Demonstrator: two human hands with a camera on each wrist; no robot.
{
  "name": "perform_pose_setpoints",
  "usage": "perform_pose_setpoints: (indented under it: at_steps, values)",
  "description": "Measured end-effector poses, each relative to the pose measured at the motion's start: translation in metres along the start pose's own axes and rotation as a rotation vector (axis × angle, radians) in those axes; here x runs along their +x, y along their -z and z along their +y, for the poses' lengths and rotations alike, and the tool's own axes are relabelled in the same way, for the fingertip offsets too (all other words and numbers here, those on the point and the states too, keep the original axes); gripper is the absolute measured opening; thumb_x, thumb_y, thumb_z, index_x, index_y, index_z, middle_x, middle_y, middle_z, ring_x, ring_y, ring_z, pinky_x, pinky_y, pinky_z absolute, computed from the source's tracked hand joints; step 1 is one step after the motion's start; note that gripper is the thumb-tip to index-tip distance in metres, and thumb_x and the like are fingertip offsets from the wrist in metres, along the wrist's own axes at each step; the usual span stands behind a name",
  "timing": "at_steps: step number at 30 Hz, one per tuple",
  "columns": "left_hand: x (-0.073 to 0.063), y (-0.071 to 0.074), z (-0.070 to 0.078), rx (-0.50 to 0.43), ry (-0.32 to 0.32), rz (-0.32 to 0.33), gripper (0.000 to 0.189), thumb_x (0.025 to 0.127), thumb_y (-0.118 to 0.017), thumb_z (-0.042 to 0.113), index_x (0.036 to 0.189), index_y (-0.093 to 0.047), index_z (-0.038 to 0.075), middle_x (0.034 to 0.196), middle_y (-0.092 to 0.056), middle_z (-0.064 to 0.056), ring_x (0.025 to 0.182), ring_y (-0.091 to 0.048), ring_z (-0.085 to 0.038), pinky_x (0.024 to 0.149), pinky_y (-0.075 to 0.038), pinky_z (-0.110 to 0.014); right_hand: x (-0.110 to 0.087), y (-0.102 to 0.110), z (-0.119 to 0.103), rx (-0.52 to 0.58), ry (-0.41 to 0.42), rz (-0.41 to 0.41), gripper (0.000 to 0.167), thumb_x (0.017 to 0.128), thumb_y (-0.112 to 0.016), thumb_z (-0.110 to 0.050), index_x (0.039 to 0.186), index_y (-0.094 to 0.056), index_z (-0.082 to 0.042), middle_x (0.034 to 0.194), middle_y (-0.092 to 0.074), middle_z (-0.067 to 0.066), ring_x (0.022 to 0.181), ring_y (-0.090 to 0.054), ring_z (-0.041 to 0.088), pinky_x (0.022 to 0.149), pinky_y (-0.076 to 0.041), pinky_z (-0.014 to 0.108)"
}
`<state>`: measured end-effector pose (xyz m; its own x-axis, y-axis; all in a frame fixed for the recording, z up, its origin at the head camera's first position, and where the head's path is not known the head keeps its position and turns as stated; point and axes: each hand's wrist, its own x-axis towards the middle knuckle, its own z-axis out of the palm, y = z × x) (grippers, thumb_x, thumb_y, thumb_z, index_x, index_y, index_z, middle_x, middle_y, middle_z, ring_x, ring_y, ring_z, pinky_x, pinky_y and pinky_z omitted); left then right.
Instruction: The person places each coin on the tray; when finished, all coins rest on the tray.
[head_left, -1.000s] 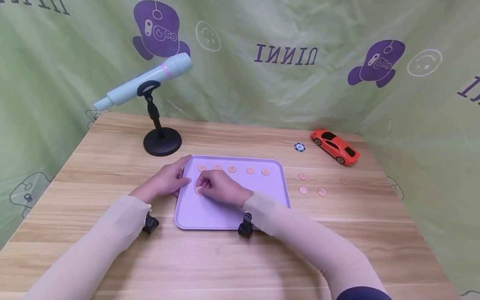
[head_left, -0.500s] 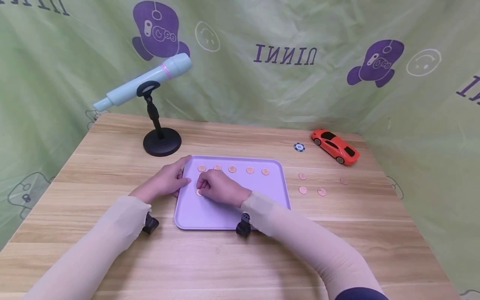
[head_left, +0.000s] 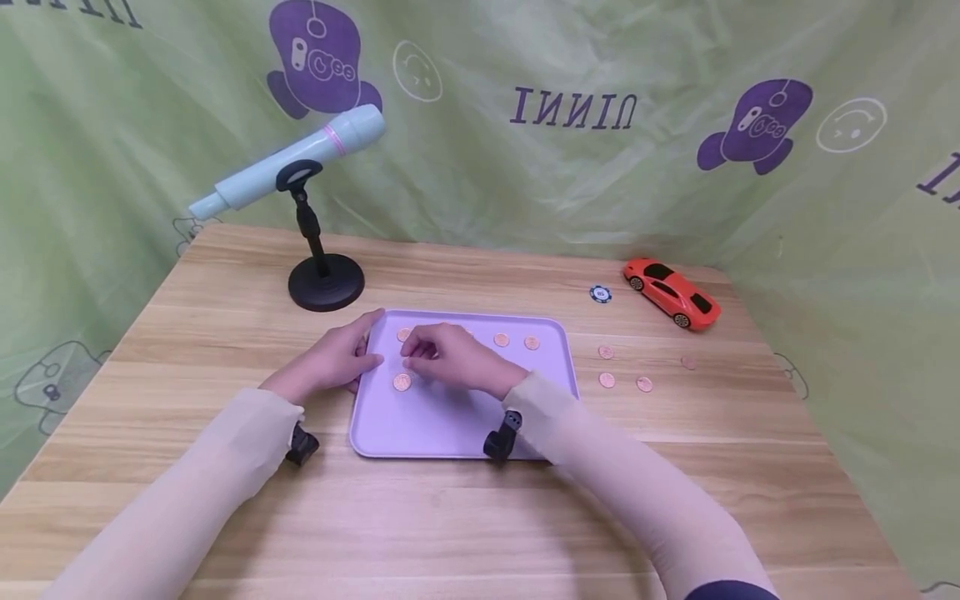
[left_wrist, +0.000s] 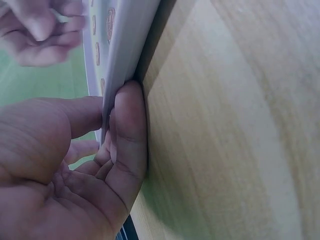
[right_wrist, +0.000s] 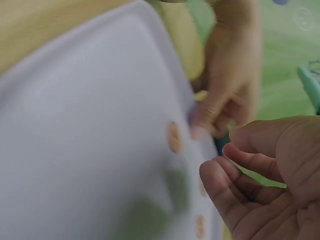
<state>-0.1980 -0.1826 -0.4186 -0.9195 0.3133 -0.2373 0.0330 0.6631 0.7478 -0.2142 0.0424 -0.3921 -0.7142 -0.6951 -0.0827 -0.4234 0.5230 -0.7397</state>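
Observation:
My left hand (head_left: pixel 336 358) grips the left rim of a lilac tray (head_left: pixel 465 433). In the left wrist view its thumb lies over the rim (left_wrist: pixel 131 47) and its fingers are underneath. My right hand (head_left: pixel 457 358) hovers above the tray, fingers loosely bent and nothing between them; the right wrist view shows a gap between thumb and fingertips. A copper-coloured coin (head_left: pixel 402 382) lies flat on the tray just in front of that hand. Behind it runs a row of similar coins (head_left: pixel 532 342), partly hidden by the right hand.
Several more copper coins (head_left: pixel 607 380) lie on the wooden table (head_left: pixel 450 525) right of the tray. Beyond them are a blue-and-white poker chip (head_left: pixel 600 293) and a red toy car (head_left: pixel 671 293). At the back left a light-blue microphone (head_left: pixel 288 167) rests on a black stand (head_left: pixel 326 283).
My right hand has let go of the coin at the tray's left and moved up and slightly right, leaving that coin in full view. The left hand has stayed on the rim.

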Motion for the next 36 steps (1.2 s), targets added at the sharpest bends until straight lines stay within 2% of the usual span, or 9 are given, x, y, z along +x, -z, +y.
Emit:
perform_pose_setpoints:
  at_steps: [4,7,15,26,30,36]
  values:
    - [0.0,-0.001,-0.001,0.006,0.024,-0.008,0.077,0.104,-0.059,0.005,0.167,-0.014,0.0,0.081,-0.051,-0.01,0.059,-0.061,-0.016,0.056,-0.063,-0.032,-0.011,0.019,0.003,-0.02,0.015,0.063,0.015,0.101,-0.067,-0.01,0.112,-0.073,-0.001,0.104,-0.074,0.011,0.094,-0.066,0.015,0.085,-0.056,0.018]
    - [0.001,-0.002,0.0,0.006,0.033,-0.01,0.077,0.105,-0.059,0.005,0.167,-0.013,0.001,0.082,-0.05,-0.01,0.06,-0.061,-0.017,0.057,-0.063,-0.032,-0.022,0.032,0.014,-0.016,0.001,0.118,0.016,0.101,-0.067,-0.01,0.112,-0.073,-0.001,0.107,-0.075,0.012,0.098,-0.068,0.019,0.09,-0.059,0.025]
    - [0.0,-0.001,0.004,0.02,0.035,-0.01,0.078,0.105,-0.059,0.006,0.167,-0.012,0.001,0.082,-0.05,-0.01,0.06,-0.061,-0.017,0.057,-0.062,-0.031,-0.06,0.063,0.055,-0.03,-0.089,0.258,0.017,0.1,-0.068,-0.007,0.114,-0.072,0.002,0.106,-0.075,0.015,0.099,-0.07,0.024,0.093,-0.062,0.039]
    - [-0.001,-0.001,0.004,0.037,0.045,-0.008,0.077,0.106,-0.058,0.009,0.168,-0.012,0.003,0.085,-0.053,-0.012,0.064,-0.06,-0.018,0.058,-0.059,-0.029,-0.119,0.1,0.11,-0.091,-0.224,0.426,0.022,0.1,-0.066,-0.005,0.12,-0.068,0.004,0.11,-0.072,0.021,0.103,-0.069,0.032,0.095,-0.061,0.046]
    - [-0.001,-0.002,0.004,0.036,0.051,-0.008,0.078,0.106,-0.058,0.008,0.168,-0.011,0.003,0.084,-0.053,-0.011,0.063,-0.06,-0.018,0.058,-0.059,-0.029,-0.136,0.108,0.127,-0.137,-0.308,0.426,0.025,0.1,-0.066,-0.007,0.123,-0.066,0.004,0.112,-0.071,0.021,0.104,-0.068,0.033,0.094,-0.06,0.043]
    - [-0.001,-0.002,0.005,0.025,0.052,-0.01,0.078,0.106,-0.058,0.009,0.168,-0.011,0.003,0.085,-0.051,-0.011,0.065,-0.06,-0.018,0.059,-0.06,-0.029,-0.152,0.117,0.142,-0.152,-0.449,0.402,0.028,0.1,-0.069,-0.012,0.123,-0.065,0.003,0.114,-0.068,0.021,0.101,-0.064,0.03,0.082,-0.054,0.028]
